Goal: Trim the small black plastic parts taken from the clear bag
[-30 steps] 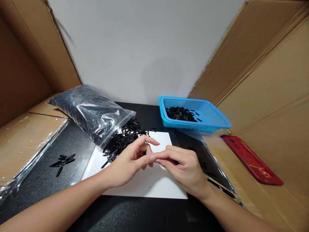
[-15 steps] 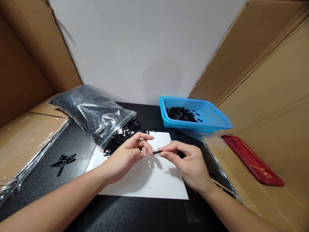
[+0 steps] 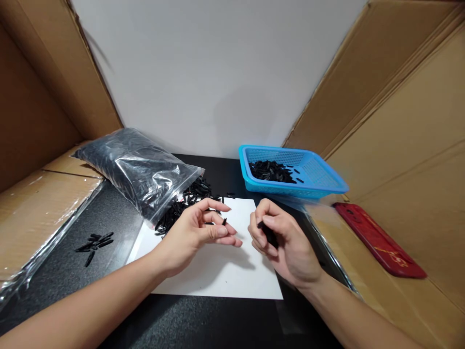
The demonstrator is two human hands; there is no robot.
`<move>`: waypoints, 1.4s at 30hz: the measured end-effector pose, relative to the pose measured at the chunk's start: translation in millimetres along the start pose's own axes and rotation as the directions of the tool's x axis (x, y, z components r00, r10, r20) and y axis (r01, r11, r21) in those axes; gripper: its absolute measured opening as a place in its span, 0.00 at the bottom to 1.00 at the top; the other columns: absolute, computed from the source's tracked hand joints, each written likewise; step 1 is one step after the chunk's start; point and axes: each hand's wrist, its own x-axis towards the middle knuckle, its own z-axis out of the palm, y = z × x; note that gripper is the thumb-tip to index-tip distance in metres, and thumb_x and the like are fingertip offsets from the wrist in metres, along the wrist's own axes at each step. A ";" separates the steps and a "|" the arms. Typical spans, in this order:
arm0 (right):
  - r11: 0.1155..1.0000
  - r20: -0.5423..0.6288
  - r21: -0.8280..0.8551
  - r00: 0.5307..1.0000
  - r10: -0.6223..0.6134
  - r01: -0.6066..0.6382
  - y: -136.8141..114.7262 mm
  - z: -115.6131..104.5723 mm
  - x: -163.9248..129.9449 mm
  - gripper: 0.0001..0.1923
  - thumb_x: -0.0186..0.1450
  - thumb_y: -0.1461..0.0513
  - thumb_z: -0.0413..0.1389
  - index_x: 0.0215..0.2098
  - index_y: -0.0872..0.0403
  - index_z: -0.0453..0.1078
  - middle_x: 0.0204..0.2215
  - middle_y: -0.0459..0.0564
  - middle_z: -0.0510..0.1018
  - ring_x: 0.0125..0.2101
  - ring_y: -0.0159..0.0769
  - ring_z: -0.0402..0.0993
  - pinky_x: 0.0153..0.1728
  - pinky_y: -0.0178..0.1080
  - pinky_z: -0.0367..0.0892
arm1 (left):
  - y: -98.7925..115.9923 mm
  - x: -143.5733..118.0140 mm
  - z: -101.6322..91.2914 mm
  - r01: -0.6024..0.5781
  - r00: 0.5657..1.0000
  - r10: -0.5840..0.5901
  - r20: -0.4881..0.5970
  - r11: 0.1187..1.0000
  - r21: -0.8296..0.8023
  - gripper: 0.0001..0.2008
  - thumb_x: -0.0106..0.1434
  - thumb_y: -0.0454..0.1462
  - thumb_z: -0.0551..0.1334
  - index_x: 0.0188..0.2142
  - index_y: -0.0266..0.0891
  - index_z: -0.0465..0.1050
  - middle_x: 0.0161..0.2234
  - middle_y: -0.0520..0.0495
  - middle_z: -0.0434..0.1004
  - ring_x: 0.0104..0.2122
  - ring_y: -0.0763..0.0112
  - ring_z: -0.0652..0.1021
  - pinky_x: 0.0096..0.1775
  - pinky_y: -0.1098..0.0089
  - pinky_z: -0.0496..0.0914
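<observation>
A: What does the left hand (image 3: 198, 230) have?

B: A slim, dark black piece (image 3: 224, 222), caught between the thumb tip and the fingers, above the rectangular white paper sheet (image 3: 218, 278). Its index finger stands apart.

A: And the right hand (image 3: 286, 245)?

B: Curled over the sheet's right edge, its fingers clamped on a bunch of black pieces (image 3: 269, 234). I can't tell how many.

A: Where are the others?

B: A loose black pile (image 3: 170, 219) covers the sheet's far left corner, at the mouth of a bulging clear plastic bag (image 3: 134, 167). A small black cluster (image 3: 93, 243) lies near the left edge of the black speckled desk (image 3: 192, 320). More sit in the left end of a blue plastic mesh basket (image 3: 321, 192) at the desk's far right corner.
</observation>
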 end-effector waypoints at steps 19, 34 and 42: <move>0.698 0.112 -0.643 0.940 -0.322 0.316 2.8 -0.5 -2.3 0.08 0.62 0.62 0.61 0.39 0.51 0.81 0.19 0.43 0.73 0.19 0.30 0.61 0.23 0.35 0.59 | 0.3 -2.7 3.5 0.109 0.990 -0.116 0.078 0.990 0.091 0.15 0.56 0.42 0.71 0.30 0.35 0.69 0.25 0.47 0.81 0.23 0.68 0.82 0.26 0.73 0.73; 0.784 0.032 -0.535 0.935 -0.354 0.315 4.4 -1.7 0.7 0.05 0.59 0.65 0.64 0.32 0.49 0.82 0.24 0.46 0.81 0.24 0.34 0.70 0.26 0.36 0.64 | 14.1 3.9 -36.3 -0.376 0.918 0.066 0.390 -0.166 0.912 0.11 0.62 0.43 0.66 0.41 0.39 0.76 0.43 0.42 0.69 0.41 0.59 0.67 0.42 0.62 0.62; 0.788 0.031 -0.528 0.935 -0.354 0.316 4.9 -1.0 -0.5 0.04 0.59 0.64 0.64 0.32 0.50 0.82 0.23 0.45 0.79 0.24 0.33 0.69 0.27 0.36 0.65 | -12.7 17.2 -35.8 -0.401 0.862 0.084 0.499 -0.490 0.774 0.10 0.68 0.41 0.59 0.37 0.35 0.71 0.36 0.42 0.70 0.35 0.60 0.67 0.37 0.62 0.61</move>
